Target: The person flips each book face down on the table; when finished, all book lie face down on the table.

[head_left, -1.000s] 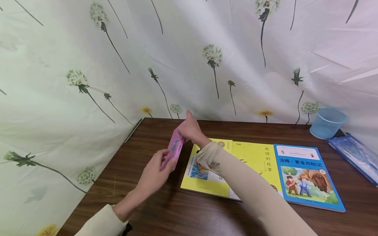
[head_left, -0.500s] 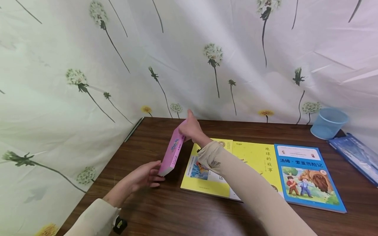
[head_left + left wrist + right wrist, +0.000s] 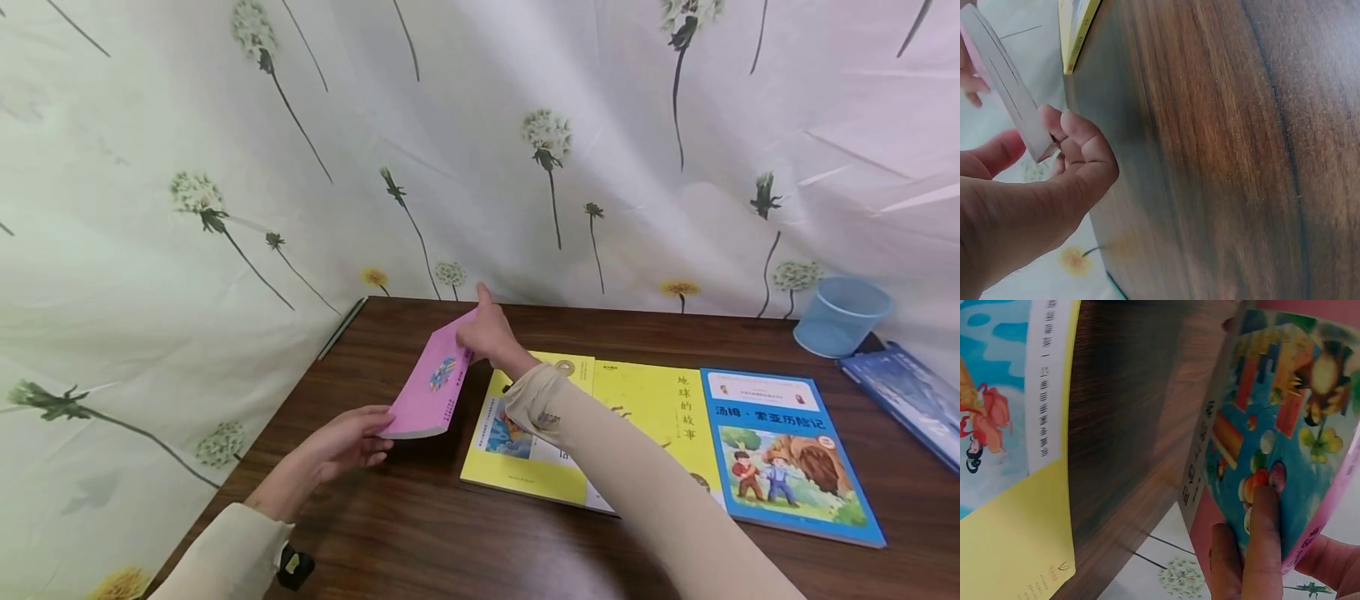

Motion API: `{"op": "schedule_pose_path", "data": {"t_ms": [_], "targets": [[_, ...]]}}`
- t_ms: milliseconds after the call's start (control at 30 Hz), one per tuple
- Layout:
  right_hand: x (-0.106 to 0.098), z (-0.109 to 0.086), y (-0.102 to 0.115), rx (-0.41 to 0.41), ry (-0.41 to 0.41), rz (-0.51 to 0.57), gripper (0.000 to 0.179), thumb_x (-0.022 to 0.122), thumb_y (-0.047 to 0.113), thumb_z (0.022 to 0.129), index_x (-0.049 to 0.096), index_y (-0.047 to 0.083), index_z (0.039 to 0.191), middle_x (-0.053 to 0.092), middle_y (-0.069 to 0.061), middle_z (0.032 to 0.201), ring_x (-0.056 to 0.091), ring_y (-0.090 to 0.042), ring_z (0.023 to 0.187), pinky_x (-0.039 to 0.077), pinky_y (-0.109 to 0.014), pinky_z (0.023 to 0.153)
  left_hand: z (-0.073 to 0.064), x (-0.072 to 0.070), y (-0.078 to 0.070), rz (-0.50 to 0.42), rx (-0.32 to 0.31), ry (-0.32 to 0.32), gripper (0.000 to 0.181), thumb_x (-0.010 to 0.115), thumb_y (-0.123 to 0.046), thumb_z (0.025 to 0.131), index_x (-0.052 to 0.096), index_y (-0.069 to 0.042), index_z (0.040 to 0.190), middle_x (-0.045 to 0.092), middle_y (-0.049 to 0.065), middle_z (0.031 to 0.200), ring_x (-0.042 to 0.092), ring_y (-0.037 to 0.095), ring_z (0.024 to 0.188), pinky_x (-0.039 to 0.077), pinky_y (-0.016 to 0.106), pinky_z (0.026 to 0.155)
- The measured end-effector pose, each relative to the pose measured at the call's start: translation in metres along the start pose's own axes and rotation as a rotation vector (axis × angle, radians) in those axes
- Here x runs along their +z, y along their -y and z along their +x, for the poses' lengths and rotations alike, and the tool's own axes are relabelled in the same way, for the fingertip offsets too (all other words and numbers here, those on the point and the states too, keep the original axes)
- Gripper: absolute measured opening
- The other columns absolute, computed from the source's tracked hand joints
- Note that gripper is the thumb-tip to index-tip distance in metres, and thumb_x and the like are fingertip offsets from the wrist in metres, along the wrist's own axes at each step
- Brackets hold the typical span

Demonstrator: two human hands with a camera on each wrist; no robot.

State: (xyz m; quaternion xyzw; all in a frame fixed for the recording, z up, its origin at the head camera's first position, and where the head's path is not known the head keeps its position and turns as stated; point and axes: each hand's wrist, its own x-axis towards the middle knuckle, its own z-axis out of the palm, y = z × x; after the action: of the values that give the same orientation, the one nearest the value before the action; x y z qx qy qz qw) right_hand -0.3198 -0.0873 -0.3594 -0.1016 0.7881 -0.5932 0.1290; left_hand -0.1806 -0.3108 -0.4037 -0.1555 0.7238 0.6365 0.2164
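Left hand (image 3: 343, 444) pinches the pink book (image 3: 426, 382) by its near corner while right hand (image 3: 491, 332) grips its far end.

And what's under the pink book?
The wooden table lies under the pink book, which the left hand and right hand hold tilted; in the head view the book hides the patch directly beneath.

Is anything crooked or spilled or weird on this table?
Maybe one thing: the dark blue book at the far right seems slanted, out of line with the tidy row of three books. The pink book tilts too, but the left hand and right hand hold it. I see nothing spilled.
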Motion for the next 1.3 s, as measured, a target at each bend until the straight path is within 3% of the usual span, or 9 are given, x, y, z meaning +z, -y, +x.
{"op": "schedule_pose_path", "data": {"t_ms": [200,367,500,733,867,1067,1300], "targets": [[0.001,0.004,-0.008,0.016,-0.016,-0.025,0.096,0.061,-0.001,0.085,0.007,0.021,0.162,0.037,-0.025,0.147,0.063,-0.033,0.093,0.062,-0.043,0.062,0.000,-0.003,-0.002,0.000,0.009,-0.065,0.058,0.051,-0.024,0.105,0.029,0.004,0.151,0.061,-0.001,0.091,0.059,0.012,0.082,0.053,0.025,0.075],[0.001,0.008,-0.017,0.078,0.067,-0.007,0.093,0.060,0.007,0.091,0.001,0.023,0.162,0.042,-0.027,0.145,0.066,-0.033,0.093,0.062,-0.044,0.062,-0.003,-0.007,0.001,0.005,0.019,-0.099,0.057,0.049,-0.024,0.105,0.028,0.006,0.149,0.062,-0.004,0.087,0.061,0.009,0.078,0.054,0.026,0.074],[0.000,0.013,-0.028,0.143,0.126,0.047,0.093,0.060,0.009,0.093,0.000,0.022,0.162,0.032,-0.026,0.155,0.065,-0.033,0.092,0.062,-0.044,0.067,-0.004,-0.010,0.006,-0.001,0.028,-0.108,0.058,0.048,-0.025,0.105,0.027,0.007,0.149,0.062,-0.006,0.087,0.063,0.007,0.077,0.054,0.026,0.073],[-0.003,0.015,-0.042,0.228,0.174,0.084,0.091,0.062,0.011,0.093,0.002,0.021,0.162,0.023,-0.022,0.162,0.059,-0.037,0.110,0.061,-0.046,0.081,-0.006,-0.012,0.009,-0.001,0.025,-0.125,0.059,0.047,-0.027,0.106,0.027,0.006,0.150,0.061,-0.005,0.100,0.065,0.008,0.083,0.054,0.026,0.075],[-0.002,0.016,-0.047,0.244,0.189,0.072,0.090,0.061,0.011,0.094,0.002,0.020,0.162,0.025,-0.021,0.162,0.059,-0.035,0.107,0.059,-0.047,0.087,-0.007,-0.011,0.010,0.006,0.025,-0.129,0.060,0.046,-0.027,0.106,0.025,0.006,0.151,0.058,0.000,0.110,0.065,0.010,0.088,0.054,0.027,0.077],[-0.001,0.020,-0.056,0.266,0.200,0.062,0.091,0.062,0.012,0.092,0.003,0.020,0.162,0.027,-0.021,0.160,0.059,-0.031,0.101,0.060,-0.040,0.083,-0.007,-0.009,0.010,0.008,0.003,-0.143,0.058,0.044,-0.026,0.106,0.026,0.007,0.150,0.055,0.004,0.111,0.064,0.012,0.089,0.053,0.027,0.078],[0.001,0.023,-0.056,0.256,0.234,0.085,0.094,0.063,0.011,0.092,0.000,0.018,0.162,0.019,-0.021,0.164,0.059,-0.032,0.109,0.060,-0.042,0.087,-0.005,-0.013,0.012,0.006,0.002,-0.156,0.058,0.044,-0.026,0.106,0.026,0.007,0.150,0.056,0.005,0.111,0.065,0.013,0.093,0.053,0.028,0.079]]}}
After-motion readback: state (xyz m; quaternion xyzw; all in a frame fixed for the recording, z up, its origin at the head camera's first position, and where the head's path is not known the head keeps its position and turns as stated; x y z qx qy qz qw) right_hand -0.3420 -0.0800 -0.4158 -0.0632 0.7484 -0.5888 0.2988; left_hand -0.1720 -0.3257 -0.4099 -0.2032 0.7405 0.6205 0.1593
